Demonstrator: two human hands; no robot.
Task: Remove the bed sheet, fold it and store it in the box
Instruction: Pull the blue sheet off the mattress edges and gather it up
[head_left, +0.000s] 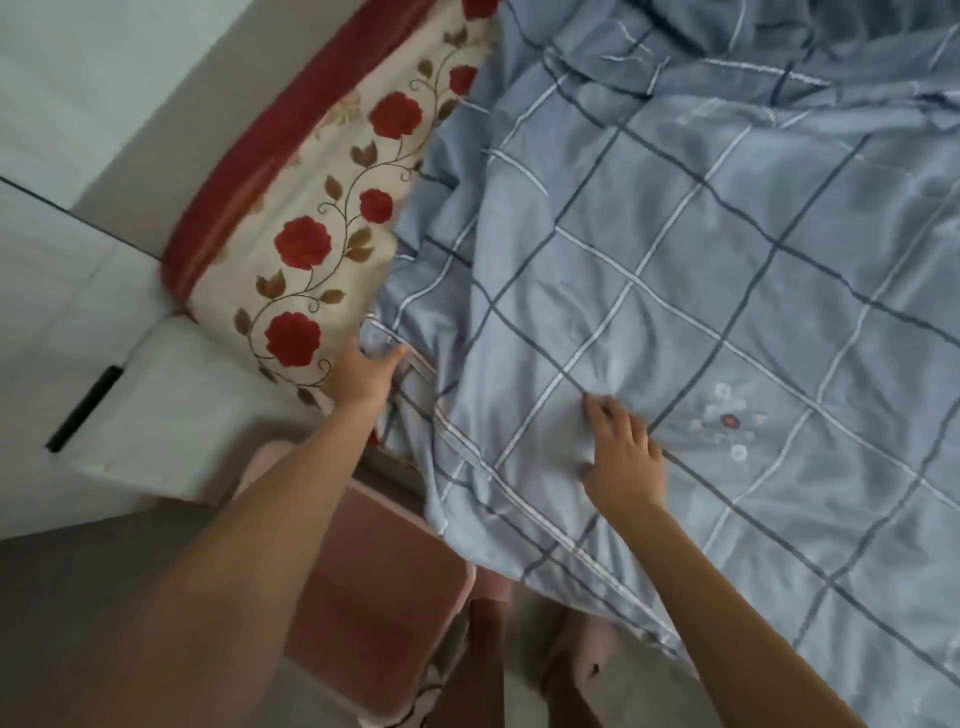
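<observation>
A blue bed sheet (727, 270) with a dark and white check pattern lies rumpled over the bed and hangs over its near edge. My left hand (366, 376) reaches to the sheet's left corner, fingers curled at the fabric where it meets the floral mattress cover (332, 218). Whether it grips the cloth is unclear. My right hand (623, 457) lies on top of the sheet near the bed's edge, fingers spread and pressing into the fabric. A pink box (374, 587) stands open on the floor below my arms.
A cream cover with red roses and a red border shows at the upper left. A white cabinet (119, 395) with a black handle stands beside the bed. My feet in pink slippers (587, 654) stand on the grey floor next to the box.
</observation>
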